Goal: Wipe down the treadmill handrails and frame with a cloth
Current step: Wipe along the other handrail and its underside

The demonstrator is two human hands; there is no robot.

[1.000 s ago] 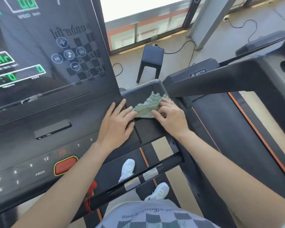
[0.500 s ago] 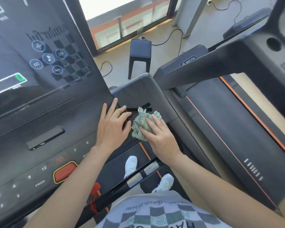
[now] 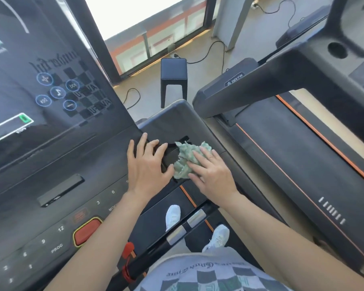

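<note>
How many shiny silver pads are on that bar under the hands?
2, side by side on the black handlebar: the lower-left pad and the upper-right pad. The left forearm may hide others.

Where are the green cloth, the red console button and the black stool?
green cloth [image 3: 183, 159], head view, its crumpled left part.
red console button [image 3: 87, 231], head view, centre of its face.
black stool [image 3: 174, 68], head view, seat top.

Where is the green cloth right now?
Middle of the head view: the cloth lies crumpled on the treadmill's dark side panel, pressed under the right hand, just right of the left hand.
</note>
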